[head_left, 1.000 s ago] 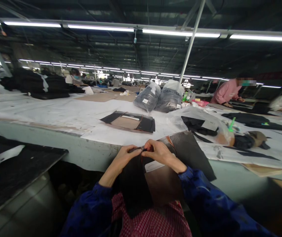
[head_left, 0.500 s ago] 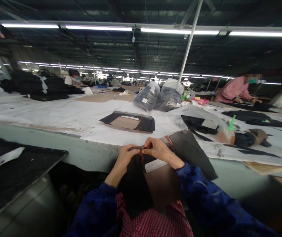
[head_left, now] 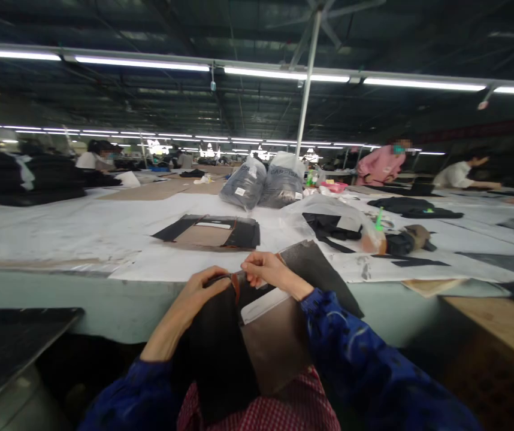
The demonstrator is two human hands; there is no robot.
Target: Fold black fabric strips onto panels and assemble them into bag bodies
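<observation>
My left hand [head_left: 198, 292] is closed on the top edge of a bundle of black fabric pieces [head_left: 218, 347] that hangs down to my lap. My right hand [head_left: 268, 272] pinches the same top edge from the right, where an orange band [head_left: 236, 286] wraps the bundle. A brown card piece [head_left: 275, 341] with a white label [head_left: 263, 297] lies against the fabric under my right wrist. A dark cut piece [head_left: 317, 272] rests on the table edge behind my right hand.
A long white-covered table [head_left: 81, 227] holds a flat bundle of black and brown pieces [head_left: 212, 231], two grey plastic bags [head_left: 263, 182], a clear bag with dark fabric [head_left: 333, 221] and black garments [head_left: 414, 206]. Other people work at the far side. A dark board [head_left: 9, 341] sits lower left.
The view has swung to the right, so everything has shifted left in the picture. Both hands stay closed on the bundle's top edge; the orange band now shows between them.
</observation>
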